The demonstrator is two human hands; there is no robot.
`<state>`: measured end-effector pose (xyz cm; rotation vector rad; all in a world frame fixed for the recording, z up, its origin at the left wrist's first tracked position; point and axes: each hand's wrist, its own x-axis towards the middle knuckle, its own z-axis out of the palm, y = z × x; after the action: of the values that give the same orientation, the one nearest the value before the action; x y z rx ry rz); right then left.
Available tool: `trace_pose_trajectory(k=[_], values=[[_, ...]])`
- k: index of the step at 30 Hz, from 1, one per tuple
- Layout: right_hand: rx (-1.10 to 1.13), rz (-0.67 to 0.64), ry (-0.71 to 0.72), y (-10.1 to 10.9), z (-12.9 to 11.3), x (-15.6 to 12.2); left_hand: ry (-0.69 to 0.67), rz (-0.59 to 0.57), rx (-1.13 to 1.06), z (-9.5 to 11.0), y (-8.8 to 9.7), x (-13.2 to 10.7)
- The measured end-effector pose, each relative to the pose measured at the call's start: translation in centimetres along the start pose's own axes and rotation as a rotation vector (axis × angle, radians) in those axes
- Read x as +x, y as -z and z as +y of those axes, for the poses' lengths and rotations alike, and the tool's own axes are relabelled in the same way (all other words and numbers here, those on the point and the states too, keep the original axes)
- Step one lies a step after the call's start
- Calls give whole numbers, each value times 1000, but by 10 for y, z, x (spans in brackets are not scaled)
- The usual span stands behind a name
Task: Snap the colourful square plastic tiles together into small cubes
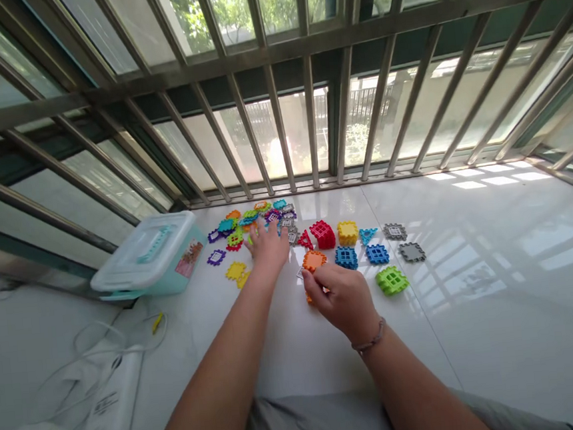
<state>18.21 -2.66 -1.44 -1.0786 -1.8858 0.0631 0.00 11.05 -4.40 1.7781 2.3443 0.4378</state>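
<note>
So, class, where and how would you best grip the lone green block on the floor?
Probably pinch the green block by two opposite notched edges, coming from above and the right: it sits low on the tiled floor, clear of the blue pieces, with the right hand on its left.

Bare forearms; braided bracelet (pixel 370 339) on right wrist; grey trousers (pixel 304 421).
</note>
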Motion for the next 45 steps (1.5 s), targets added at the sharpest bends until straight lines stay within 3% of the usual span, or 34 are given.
trace_pose_trajectory(k=[4,7,12,15,21,27,34,39,45], values=[[16,11,10,0,-3,0,-142,-25,16,25,-4,59],[23,15,18,1,-3,0,-188,-87,27,36,-18,87],[56,26,9,1,-5,0,-179,-161,70,38,-50,100],[67,27,-5,2,-4,1,-189,-152,83,29,-58,103],[96,16,-33,2,-2,1,-198,-118,114,-9,-49,104],[126,-2,-39,3,-2,2,-256,-77,180,-41,-35,67],[132,11,-39,3,-3,2,-240,-88,250,-55,-6,37],[153,-12,-54,3,-3,1,-210,-46,252,-43,5,60],[158,-23,-62,3,-5,0,-127,-83,219,-18,-7,127]])
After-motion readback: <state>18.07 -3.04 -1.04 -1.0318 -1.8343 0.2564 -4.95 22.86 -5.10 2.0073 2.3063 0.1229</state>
